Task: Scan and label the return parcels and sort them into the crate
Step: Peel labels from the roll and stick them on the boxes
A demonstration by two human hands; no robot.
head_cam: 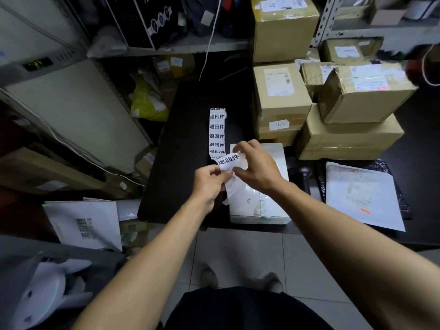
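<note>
Both bare forearms reach forward from the bottom of the view and meet over the near edge of the dark counter [181,129]. The left hand [208,184] has its fingers curled, thumb and forefinger pinching the lower end of a white label [230,160] printed with three black characters. The right hand [256,166] arches above it, thumb below and fingers curved over the top, pinching the label's other end, so the label is stretched between the two hands. It appears to be peeling from backing paper, though the fingers hide the join.

Directly beneath the hands lies a white parcel [259,203], flat on the counter with its near end at the counter's edge. Just beyond the hands a strip of labels [216,129] with the same print runs away across the counter, its near end curling up toward the held label.

To the right of the parcel a white mailer [359,194] lies on the counter. Farther back on the right, brown cardboard boxes [350,129] are stacked, several bearing shipping labels.
</note>
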